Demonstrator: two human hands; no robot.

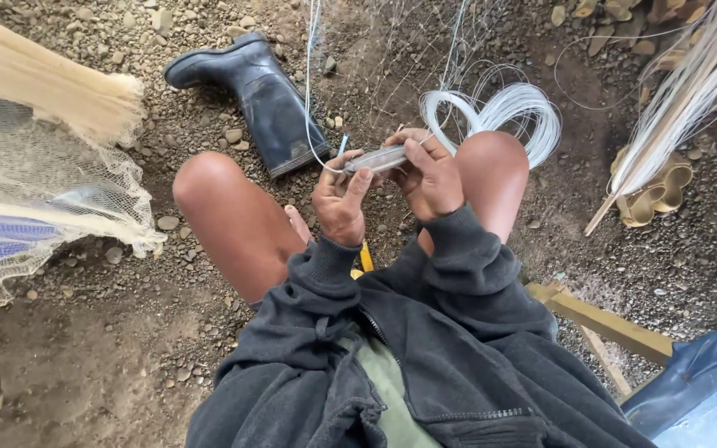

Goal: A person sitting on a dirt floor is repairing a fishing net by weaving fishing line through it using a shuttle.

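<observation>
Grey netting needle [378, 158], wound with pale line, held above the bare knees between both hands. Left hand [339, 202] with fingers [357, 184] closed on its near end; right hand [430, 176] gripping the far end. Just beyond, a coil of white line [514, 112] on gravel ground [168, 133]; black rubber boot [269, 99] lying nearby, fine net [35, 182] far left.

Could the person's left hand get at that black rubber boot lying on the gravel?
Probably yes. The rubber boot lies on open gravel just past the left knee, nothing covering it. But the left hand is now gripping the netting needle together with the right hand, so it would have to let go first.
</observation>
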